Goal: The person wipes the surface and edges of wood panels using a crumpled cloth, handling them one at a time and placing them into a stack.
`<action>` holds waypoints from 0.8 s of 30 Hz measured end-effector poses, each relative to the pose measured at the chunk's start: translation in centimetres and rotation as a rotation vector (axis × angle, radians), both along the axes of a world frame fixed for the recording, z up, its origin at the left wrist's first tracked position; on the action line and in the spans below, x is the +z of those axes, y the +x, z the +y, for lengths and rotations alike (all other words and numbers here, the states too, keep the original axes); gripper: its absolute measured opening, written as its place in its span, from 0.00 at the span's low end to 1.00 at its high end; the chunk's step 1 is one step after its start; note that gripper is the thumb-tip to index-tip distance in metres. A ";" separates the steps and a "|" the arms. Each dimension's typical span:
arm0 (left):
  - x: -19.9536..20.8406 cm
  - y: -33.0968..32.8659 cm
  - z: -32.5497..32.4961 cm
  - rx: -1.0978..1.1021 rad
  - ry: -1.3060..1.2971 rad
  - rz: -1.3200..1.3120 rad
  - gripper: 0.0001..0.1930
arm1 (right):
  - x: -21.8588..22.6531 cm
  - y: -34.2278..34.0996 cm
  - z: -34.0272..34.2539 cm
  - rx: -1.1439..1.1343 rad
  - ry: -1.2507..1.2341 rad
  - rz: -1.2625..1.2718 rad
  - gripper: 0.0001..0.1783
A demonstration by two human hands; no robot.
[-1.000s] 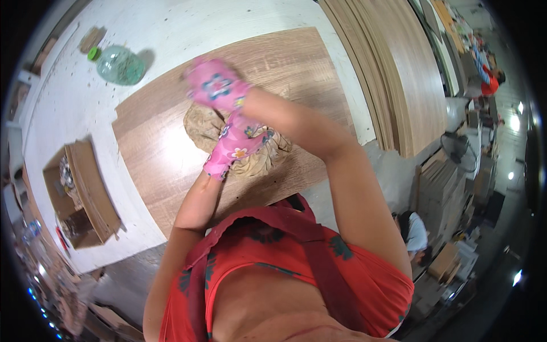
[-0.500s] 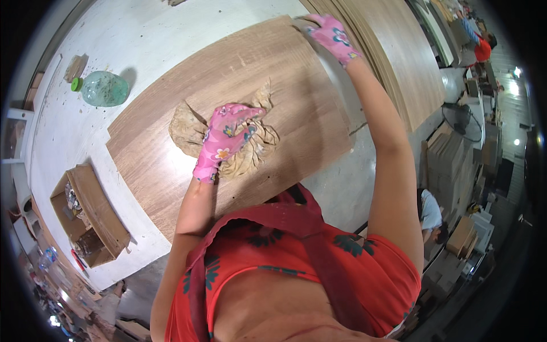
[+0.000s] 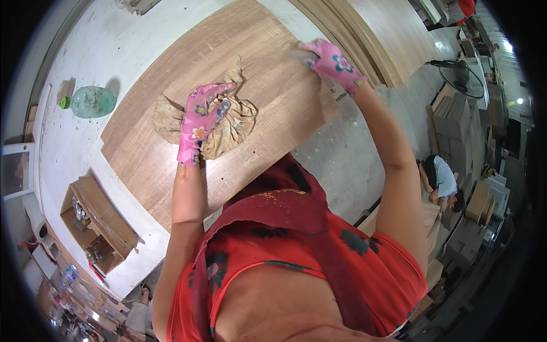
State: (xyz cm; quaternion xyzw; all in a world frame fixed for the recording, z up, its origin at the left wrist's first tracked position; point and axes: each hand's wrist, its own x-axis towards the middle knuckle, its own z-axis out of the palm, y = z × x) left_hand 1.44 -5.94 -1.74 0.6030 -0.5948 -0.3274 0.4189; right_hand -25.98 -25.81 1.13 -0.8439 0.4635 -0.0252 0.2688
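Observation:
A curved-edged wood-grain panel [image 3: 273,137] lies on the white worktable. My left hand [image 3: 199,117], in a pink flowered glove, is closed on a crumpled beige rag [image 3: 236,122] that rests on the panel. Parts of the rag spread out on both sides of the glove. At the panel's right edge, my right hand [image 3: 336,65], gloved the same way, grips a thin greyish piece [image 3: 305,55]. That piece is smeared by motion, so its kind cannot be made out; it is at or just over the edge.
A green-capped clear bottle [image 3: 91,102] lies on the worktable [image 3: 68,151] at left. Nearer stands an open cardboard box [image 3: 105,216] with small items inside. Stacked wood-grain panels [image 3: 387,34] are at far right. Another person [image 3: 441,179] bends among boards at right.
My right hand has come nearer along the panel's right edge with the greyish piece. My left hand still grips the rag. The whole view has shifted somewhat.

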 end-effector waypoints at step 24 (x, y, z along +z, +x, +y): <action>-0.3 0.2 -0.1 -0.008 0.033 -0.098 0.19 | -2.1 5.7 -1.2 -0.050 -0.144 0.047 0.27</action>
